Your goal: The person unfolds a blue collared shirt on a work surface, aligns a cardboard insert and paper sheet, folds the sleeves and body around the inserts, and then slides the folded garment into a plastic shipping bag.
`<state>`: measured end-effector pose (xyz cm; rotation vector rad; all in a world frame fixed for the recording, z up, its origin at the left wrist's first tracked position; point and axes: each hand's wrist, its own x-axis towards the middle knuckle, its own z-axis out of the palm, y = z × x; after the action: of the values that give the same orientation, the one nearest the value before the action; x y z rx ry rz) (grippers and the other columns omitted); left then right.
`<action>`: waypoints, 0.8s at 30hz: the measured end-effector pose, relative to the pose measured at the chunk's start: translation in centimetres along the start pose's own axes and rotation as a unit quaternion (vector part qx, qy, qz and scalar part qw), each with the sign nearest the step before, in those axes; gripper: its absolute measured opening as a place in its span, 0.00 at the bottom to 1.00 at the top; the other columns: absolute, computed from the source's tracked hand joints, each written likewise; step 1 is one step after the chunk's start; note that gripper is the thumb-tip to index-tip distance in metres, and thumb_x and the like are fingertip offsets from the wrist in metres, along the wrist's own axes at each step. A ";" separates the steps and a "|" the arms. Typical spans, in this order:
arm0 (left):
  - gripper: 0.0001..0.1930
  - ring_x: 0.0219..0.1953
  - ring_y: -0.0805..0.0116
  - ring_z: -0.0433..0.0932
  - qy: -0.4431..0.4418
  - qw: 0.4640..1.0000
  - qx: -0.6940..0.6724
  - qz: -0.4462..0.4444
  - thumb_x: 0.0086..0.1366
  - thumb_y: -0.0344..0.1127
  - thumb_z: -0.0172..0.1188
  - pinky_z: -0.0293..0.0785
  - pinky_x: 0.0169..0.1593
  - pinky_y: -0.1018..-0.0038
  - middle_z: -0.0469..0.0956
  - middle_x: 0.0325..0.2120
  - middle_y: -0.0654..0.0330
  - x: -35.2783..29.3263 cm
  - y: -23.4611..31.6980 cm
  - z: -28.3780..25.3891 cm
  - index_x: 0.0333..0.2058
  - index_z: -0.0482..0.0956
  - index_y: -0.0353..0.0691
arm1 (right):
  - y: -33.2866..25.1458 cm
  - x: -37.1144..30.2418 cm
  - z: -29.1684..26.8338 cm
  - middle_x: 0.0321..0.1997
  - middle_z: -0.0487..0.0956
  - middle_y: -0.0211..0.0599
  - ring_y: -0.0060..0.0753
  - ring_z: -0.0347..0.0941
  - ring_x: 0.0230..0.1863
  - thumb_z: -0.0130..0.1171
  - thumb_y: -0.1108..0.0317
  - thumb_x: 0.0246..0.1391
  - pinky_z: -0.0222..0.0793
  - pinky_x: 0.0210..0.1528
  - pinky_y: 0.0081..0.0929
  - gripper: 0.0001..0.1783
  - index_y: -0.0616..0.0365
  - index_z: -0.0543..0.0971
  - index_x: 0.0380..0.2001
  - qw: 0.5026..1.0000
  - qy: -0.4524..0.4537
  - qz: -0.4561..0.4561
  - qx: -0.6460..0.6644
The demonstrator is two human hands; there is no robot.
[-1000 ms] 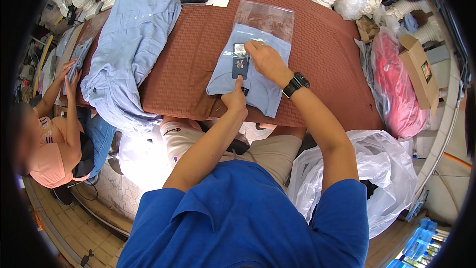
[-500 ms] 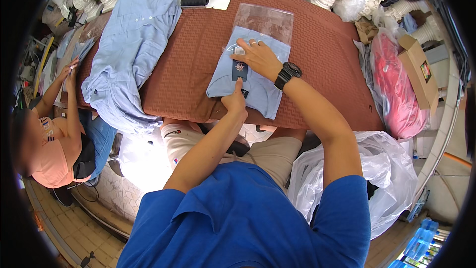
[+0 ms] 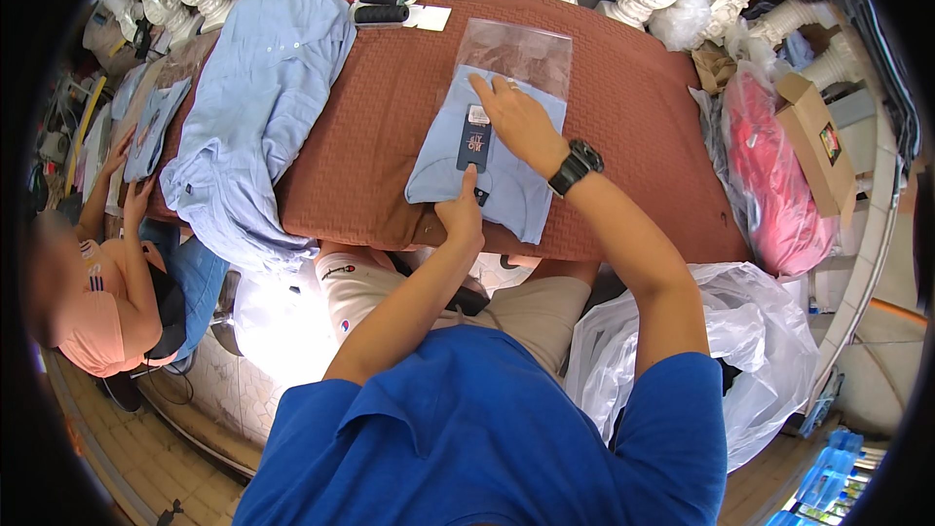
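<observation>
A folded light-blue shirt [image 3: 443, 151] lies on the brown padded table, its far part inside a clear plastic bag [image 3: 521, 44]. On the shirt rests a dark-blue hang tag [image 3: 474, 141] with a white label at its far end. My left hand [image 3: 461, 216] grips the near edge of the shirt, its thumb stretched up to the tag's near end and its other fingers mostly hidden. With fingers apart, my right hand [image 3: 526, 127] lies over the bagged shirt, just right of the tag's far end. A black watch is on my right wrist.
A loose light-blue shirt [image 3: 258, 107] drapes over the table's left side. Beyond it, another person's hands [image 3: 129, 170] hold a folded blue garment. A black thread spool [image 3: 381, 15] lies at the back. Right stand a bagged red bundle [image 3: 769, 175] and a cardboard box [image 3: 816, 146].
My right hand has slid right off the tag, so its far end and white label now show. My left thumb stays at the near end. The other person's hands have moved apart around the garment.
</observation>
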<state>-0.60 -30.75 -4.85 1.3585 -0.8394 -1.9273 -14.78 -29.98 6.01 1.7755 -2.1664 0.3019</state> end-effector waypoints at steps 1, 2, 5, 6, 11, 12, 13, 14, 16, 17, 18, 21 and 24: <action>0.19 0.25 0.76 0.66 -0.008 1.000 -0.003 0.015 0.58 0.46 0.75 0.62 0.27 0.72 0.73 0.26 0.67 0.2 -0.3 -0.1 0.36 0.80 0.37 | -0.1 -0.5 -0.2 0.47 0.75 0.41 0.43 0.77 0.45 0.57 0.73 0.53 0.75 0.41 0.37 0.12 0.57 0.80 0.41 1.000 0.007 0.014 -0.013; 0.20 0.29 0.75 0.69 -0.018 0.999 -0.004 0.029 0.59 0.46 0.74 0.64 0.30 0.73 0.75 0.29 0.65 0.0 -0.3 -0.2 0.38 0.80 0.35 | -0.1 -1.3 -0.1 0.45 0.76 0.41 0.42 0.77 0.45 0.57 0.74 0.52 0.75 0.41 0.37 0.11 0.58 0.80 0.40 0.999 -0.004 0.022 -0.048; 0.25 0.43 0.72 0.77 -0.064 0.997 -0.041 0.016 0.63 0.44 0.70 0.73 0.44 0.75 0.81 0.43 0.58 -0.5 0.0 -0.2 0.48 0.78 0.27 | 0.5 -3.9 0.5 0.40 0.75 0.41 0.43 0.75 0.44 0.57 0.74 0.52 0.75 0.40 0.37 0.06 0.59 0.78 0.35 0.996 0.001 0.036 -0.081; 0.25 0.43 0.72 0.77 -0.089 0.994 -0.065 0.013 0.64 0.45 0.70 0.74 0.44 0.75 0.80 0.45 0.58 -1.0 0.3 -0.3 0.49 0.77 0.29 | 0.7 -4.6 0.7 0.39 0.75 0.41 0.44 0.75 0.43 0.56 0.73 0.52 0.75 0.39 0.37 0.05 0.59 0.77 0.34 0.996 0.009 0.039 -0.080; 0.26 0.46 0.72 0.77 -0.167 0.977 -0.135 -0.003 0.67 0.44 0.66 0.76 0.44 0.73 0.77 0.49 0.60 -2.2 1.7 -0.3 0.57 0.72 0.35 | 0.6 -5.3 0.0 0.40 0.75 0.38 0.41 0.74 0.44 0.56 0.72 0.53 0.71 0.40 0.36 0.07 0.57 0.78 0.36 0.994 0.059 0.069 -0.057; 0.25 0.46 0.72 0.77 -0.170 0.975 -0.141 -0.006 0.68 0.43 0.65 0.76 0.44 0.73 0.77 0.49 0.60 -2.1 1.7 -0.3 0.57 0.71 0.36 | 0.6 -5.3 -0.2 0.41 0.76 0.38 0.40 0.73 0.45 0.56 0.73 0.52 0.71 0.41 0.35 0.09 0.56 0.79 0.38 0.994 0.059 0.073 -0.062; 0.25 0.46 0.72 0.78 -0.174 0.974 -0.147 -0.008 0.68 0.43 0.64 0.77 0.44 0.73 0.76 0.50 0.61 -1.9 1.7 -0.2 0.58 0.70 0.37 | 0.8 -5.2 -0.1 0.42 0.75 0.38 0.41 0.73 0.45 0.56 0.73 0.52 0.70 0.41 0.36 0.10 0.56 0.78 0.39 0.993 0.069 0.070 -0.065; 0.24 0.46 0.72 0.77 -0.176 0.973 -0.146 -0.013 0.69 0.43 0.63 0.77 0.44 0.73 0.76 0.50 0.61 -2.0 1.8 -0.1 0.58 0.70 0.37 | 1.0 -5.0 0.0 0.42 0.75 0.38 0.41 0.73 0.45 0.57 0.72 0.52 0.70 0.42 0.37 0.11 0.55 0.77 0.41 0.992 0.078 0.069 -0.068; 0.23 0.46 0.73 0.77 -0.180 0.973 -0.145 -0.021 0.70 0.43 0.62 0.77 0.43 0.74 0.76 0.50 0.61 -2.0 1.9 0.1 0.57 0.71 0.36 | 1.3 -5.1 0.1 0.44 0.75 0.39 0.43 0.73 0.46 0.58 0.72 0.51 0.69 0.43 0.39 0.14 0.55 0.76 0.44 0.991 0.077 0.079 -0.074; 0.23 0.46 0.73 0.77 -0.175 0.973 -0.148 -0.019 0.70 0.43 0.62 0.76 0.42 0.74 0.77 0.49 0.61 -2.1 1.9 0.2 0.57 0.71 0.36 | 1.0 -5.1 -0.1 0.44 0.74 0.39 0.43 0.73 0.47 0.58 0.72 0.51 0.69 0.43 0.40 0.16 0.54 0.75 0.45 0.991 0.067 0.088 -0.073; 0.22 0.45 0.73 0.77 -0.170 0.974 -0.151 -0.018 0.70 0.43 0.61 0.76 0.41 0.74 0.77 0.48 0.61 -2.1 1.8 0.3 0.56 0.72 0.36 | 0.8 -5.2 -0.3 0.45 0.74 0.40 0.44 0.72 0.47 0.59 0.72 0.51 0.69 0.44 0.41 0.18 0.54 0.74 0.47 0.991 0.056 0.097 -0.073; 0.21 0.48 0.71 0.78 -0.174 0.974 -0.142 -0.022 0.70 0.40 0.61 0.78 0.46 0.70 0.76 0.50 0.61 -1.2 1.3 0.1 0.57 0.71 0.39 | 1.6 -5.9 -0.1 0.46 0.74 0.40 0.45 0.72 0.50 0.59 0.74 0.49 0.69 0.44 0.44 0.20 0.53 0.73 0.48 0.984 0.031 0.143 -0.099; 0.20 0.50 0.69 0.78 -0.160 0.979 -0.126 -0.024 0.70 0.38 0.61 0.79 0.49 0.68 0.76 0.51 0.61 -1.0 1.1 -0.1 0.57 0.70 0.39 | 3.0 -7.5 -0.7 0.45 0.74 0.39 0.45 0.73 0.49 0.58 0.76 0.49 0.70 0.43 0.41 0.20 0.53 0.73 0.48 0.979 0.013 0.158 -0.130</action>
<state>-0.05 -30.61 -3.46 0.9417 -0.6832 -2.2411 -16.31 -22.30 3.92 1.2834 -2.3437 0.1054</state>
